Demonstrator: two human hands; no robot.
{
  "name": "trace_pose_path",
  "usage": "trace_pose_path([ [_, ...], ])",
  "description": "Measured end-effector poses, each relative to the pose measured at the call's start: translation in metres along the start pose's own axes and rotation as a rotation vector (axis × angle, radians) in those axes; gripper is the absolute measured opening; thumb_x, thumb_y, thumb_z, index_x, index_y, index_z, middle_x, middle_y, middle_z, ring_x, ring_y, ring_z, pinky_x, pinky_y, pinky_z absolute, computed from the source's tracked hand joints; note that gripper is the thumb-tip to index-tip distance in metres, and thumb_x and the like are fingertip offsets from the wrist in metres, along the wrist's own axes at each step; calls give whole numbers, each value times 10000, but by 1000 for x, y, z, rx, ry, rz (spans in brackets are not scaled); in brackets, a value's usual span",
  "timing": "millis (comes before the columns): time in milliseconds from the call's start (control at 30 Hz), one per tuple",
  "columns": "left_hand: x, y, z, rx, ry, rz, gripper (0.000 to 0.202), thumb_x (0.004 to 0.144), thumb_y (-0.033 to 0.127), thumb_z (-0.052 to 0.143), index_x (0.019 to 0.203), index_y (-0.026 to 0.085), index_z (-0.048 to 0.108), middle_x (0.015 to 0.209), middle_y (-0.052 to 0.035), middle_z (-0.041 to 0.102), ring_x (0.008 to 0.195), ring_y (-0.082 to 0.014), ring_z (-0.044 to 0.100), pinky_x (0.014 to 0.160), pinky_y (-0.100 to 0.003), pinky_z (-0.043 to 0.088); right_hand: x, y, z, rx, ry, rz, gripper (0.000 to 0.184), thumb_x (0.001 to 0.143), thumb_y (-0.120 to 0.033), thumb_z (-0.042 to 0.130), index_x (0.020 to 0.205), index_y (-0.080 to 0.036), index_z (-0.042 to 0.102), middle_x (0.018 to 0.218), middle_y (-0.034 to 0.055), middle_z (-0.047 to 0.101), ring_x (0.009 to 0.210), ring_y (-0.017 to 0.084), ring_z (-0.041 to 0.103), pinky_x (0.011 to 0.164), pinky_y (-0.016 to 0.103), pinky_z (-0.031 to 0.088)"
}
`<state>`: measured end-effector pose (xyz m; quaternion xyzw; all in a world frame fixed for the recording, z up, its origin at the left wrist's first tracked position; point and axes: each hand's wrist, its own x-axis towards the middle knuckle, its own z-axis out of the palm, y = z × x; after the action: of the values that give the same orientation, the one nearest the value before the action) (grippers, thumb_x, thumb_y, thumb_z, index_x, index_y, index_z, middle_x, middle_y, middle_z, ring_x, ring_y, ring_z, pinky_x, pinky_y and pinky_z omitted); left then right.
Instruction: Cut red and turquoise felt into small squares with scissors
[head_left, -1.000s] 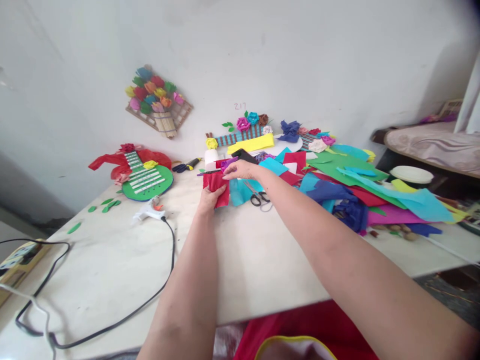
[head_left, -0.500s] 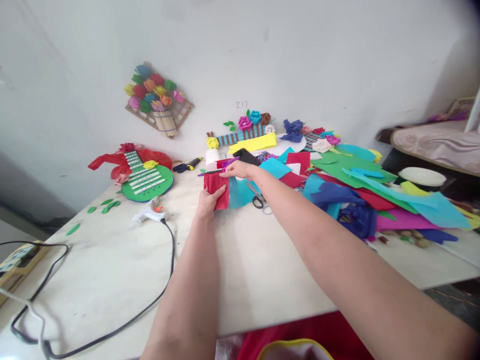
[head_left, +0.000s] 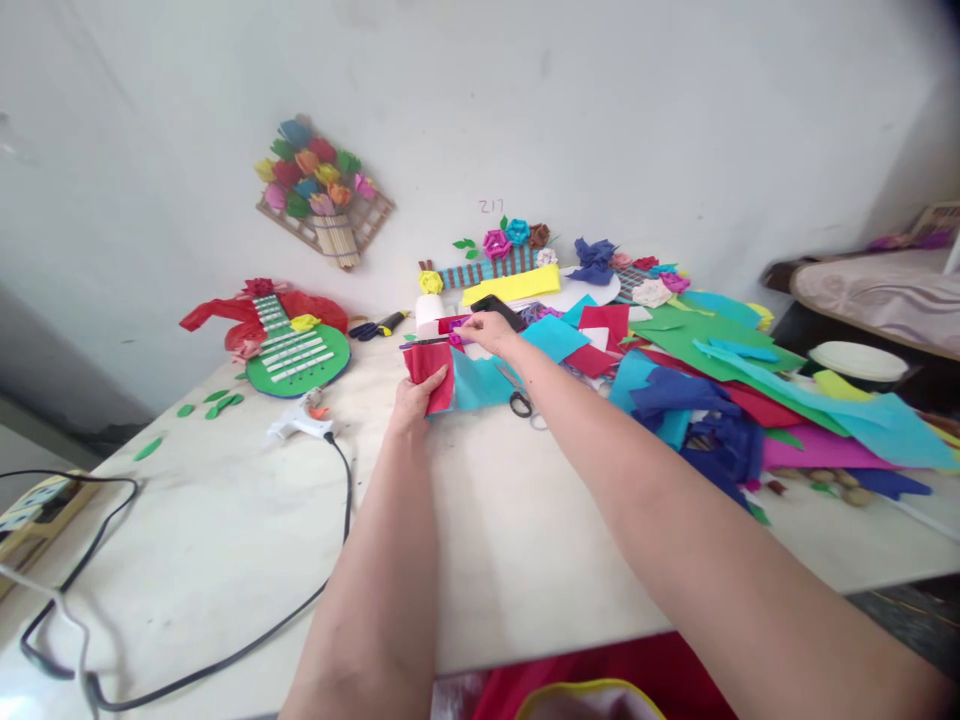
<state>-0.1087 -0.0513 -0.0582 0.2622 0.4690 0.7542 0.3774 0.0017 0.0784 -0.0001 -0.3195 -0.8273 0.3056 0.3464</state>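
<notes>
My left hand grips the lower edge of a red sheet of paper on the white table. My right hand reaches over it with fingers pinched on a small purple piece of paper just above the red sheet. A turquoise sheet lies directly right of the red one, and black-handled scissors lie under my right forearm. A black phone lies just behind my right hand.
A white glue gun with a black cord lies to the left. A green and red paper craft sits at far left. A heap of coloured paper sheets covers the right side. Paper flowers hang on the wall.
My right hand has drawn in a little and lowered the purple piece toward the top of the red sheet. The view has shifted slightly; my left hand keeps its hold.
</notes>
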Motion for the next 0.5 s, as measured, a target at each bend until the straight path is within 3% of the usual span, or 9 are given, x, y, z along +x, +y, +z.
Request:
trace_pose_path([
  [100,1,0,1,-11,37,3,340,462,216,831,732,79,675,706,-97,685,579,-164,629,559,-255,517,-15,-7,-23,-403,13,106,160,714,-294,619,794,-172,684,830,67,678,814,191,606,719,276,424],
  [233,0,0,3,-15,39,-9,350,449,216,830,726,77,667,690,-86,680,566,-157,622,552,-254,513,-42,-19,-47,-738,-340,275,155,656,-218,647,779,-136,691,697,98,681,755,220,639,689,284,453],
  [333,-1,0,3,-20,31,-9,363,440,214,831,732,76,664,684,-77,679,565,-155,621,552,-254,513,-62,-24,-48,-885,-547,335,178,650,-220,620,786,-131,693,685,100,684,740,235,650,658,293,469],
  [400,-1,0,3,-26,39,-9,352,439,205,829,722,80,662,670,-69,676,556,-151,617,546,-253,514,-72,-22,-43,-913,-595,349,204,650,-218,603,815,-139,694,743,112,696,777,245,653,654,296,477],
  [500,-1,-1,3,-19,46,-2,323,447,195,824,705,86,661,652,-61,673,545,-145,612,542,-248,515,-81,-17,-34,-936,-533,367,298,611,-193,624,898,-144,683,935,139,691,876,262,642,670,296,487],
])
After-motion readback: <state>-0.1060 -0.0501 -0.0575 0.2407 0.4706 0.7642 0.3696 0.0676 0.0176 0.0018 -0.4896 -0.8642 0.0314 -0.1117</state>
